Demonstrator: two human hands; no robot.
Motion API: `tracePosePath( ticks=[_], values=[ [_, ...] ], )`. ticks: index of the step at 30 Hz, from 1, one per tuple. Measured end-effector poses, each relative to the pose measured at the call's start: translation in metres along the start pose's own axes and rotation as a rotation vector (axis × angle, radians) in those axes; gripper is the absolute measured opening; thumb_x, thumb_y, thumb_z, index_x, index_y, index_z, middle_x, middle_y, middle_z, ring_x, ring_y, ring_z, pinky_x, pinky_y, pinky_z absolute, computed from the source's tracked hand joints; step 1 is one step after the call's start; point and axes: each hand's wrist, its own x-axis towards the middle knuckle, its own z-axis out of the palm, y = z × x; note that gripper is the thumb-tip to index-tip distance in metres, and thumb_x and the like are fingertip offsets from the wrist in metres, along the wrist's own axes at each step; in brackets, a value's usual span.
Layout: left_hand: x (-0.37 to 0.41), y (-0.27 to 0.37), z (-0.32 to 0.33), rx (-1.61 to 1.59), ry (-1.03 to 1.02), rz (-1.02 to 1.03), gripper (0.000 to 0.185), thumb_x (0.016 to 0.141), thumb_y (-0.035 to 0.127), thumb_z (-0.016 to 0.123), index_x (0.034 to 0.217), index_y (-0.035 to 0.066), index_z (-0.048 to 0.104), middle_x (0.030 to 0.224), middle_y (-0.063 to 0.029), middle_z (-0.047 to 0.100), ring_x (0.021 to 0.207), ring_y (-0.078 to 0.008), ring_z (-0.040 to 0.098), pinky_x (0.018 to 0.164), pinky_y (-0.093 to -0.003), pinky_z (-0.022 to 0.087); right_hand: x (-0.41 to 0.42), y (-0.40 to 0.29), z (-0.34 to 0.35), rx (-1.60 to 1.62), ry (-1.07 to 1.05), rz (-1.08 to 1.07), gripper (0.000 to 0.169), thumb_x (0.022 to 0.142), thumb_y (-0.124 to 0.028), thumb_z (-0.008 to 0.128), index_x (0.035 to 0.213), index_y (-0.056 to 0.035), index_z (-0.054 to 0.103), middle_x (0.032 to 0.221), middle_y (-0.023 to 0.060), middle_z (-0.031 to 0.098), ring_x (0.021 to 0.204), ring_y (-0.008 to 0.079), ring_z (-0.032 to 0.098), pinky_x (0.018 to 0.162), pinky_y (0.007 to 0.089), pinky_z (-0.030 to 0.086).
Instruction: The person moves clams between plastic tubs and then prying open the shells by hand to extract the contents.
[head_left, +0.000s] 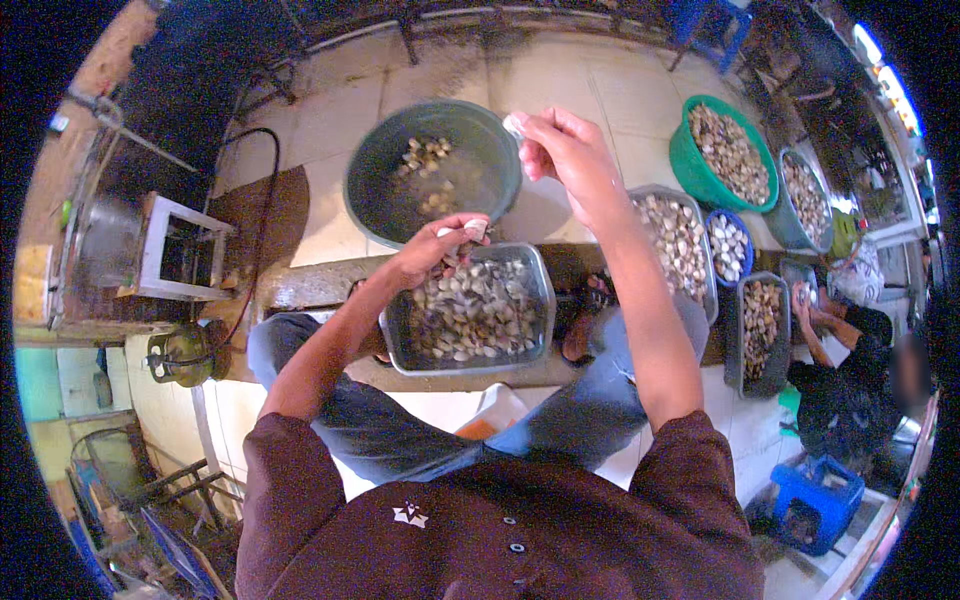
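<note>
My left hand (442, 250) is closed around several clams (474, 226), just above the upper left edge of a clear plastic tub (546, 300) filled with shellfish. Raised to the right of a large round basin (357, 180), my right hand (559, 150) pinches a pale clam (514, 124) between thumb and fingers. Cloudy water fills that basin, and a loose heap of clams (426, 156) lies in it. The tub sits between my knees, on a low ledge.
Right of my right forearm stand another tub of clams (675, 240), a green basket (684, 161), a small blue bowl (748, 247) and a long tub (784, 337). A co-worker (847, 375) sits at the far right by a blue stool (817, 502). A gas cylinder (184, 352) stands left.
</note>
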Motion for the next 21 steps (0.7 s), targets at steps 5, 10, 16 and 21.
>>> tracePosePath(
  ticks=[5, 10, 16, 21],
  values=[
    [-0.061, 0.084, -0.011, -0.055, 0.045, 0.199, 0.049, 0.099, 0.031, 0.056, 0.143, 0.013, 0.043, 0.109, -0.0039, 0.064, 0.073, -0.0101, 0.057, 0.047, -0.0215, 0.042, -0.004, 0.013, 0.025, -0.112, -0.087, 0.012, 0.025, 0.092, -0.027, 0.07, 0.083, -0.006, 0.061, 0.068, 0.0021, 0.064, 0.055, 0.0078, 0.058, 0.053, 0.0219, 0.049],
    [-0.064, 0.087, -0.012, -0.302, 0.0, 0.328, 0.051, 0.1, 0.032, 0.054, 0.146, 0.013, 0.042, 0.103, -0.0022, 0.061, 0.075, -0.0082, 0.056, 0.046, -0.0217, 0.04, -0.007, 0.038, 0.051, -0.18, -0.211, 0.022, 0.024, 0.096, -0.025, 0.065, 0.089, -0.0027, 0.06, 0.074, 0.0041, 0.065, 0.06, 0.0085, 0.061, 0.055, 0.0237, 0.051],
    [-0.063, 0.075, -0.019, -0.336, -0.055, 0.348, 0.048, 0.1, 0.034, 0.053, 0.14, 0.007, 0.05, 0.097, 0.0024, 0.058, 0.075, -0.0064, 0.053, 0.048, -0.0201, 0.038, -0.015, 0.051, 0.068, -0.224, -0.259, -0.092, 0.022, 0.098, -0.021, 0.062, 0.093, -0.0006, 0.059, 0.075, 0.0073, 0.067, 0.063, 0.0114, 0.064, 0.057, 0.0257, 0.054],
    [-0.071, 0.076, -0.02, -0.316, 0.022, 0.374, 0.044, 0.101, 0.035, 0.052, 0.138, 0.011, 0.052, 0.097, 0.0031, 0.058, 0.074, -0.0069, 0.052, 0.048, -0.0196, 0.037, -0.02, 0.051, 0.08, -0.267, -0.235, -0.07, 0.02, 0.1, -0.019, 0.059, 0.093, -0.0005, 0.059, 0.077, 0.0077, 0.066, 0.064, 0.0116, 0.063, 0.061, 0.0253, 0.054]
  ],
)
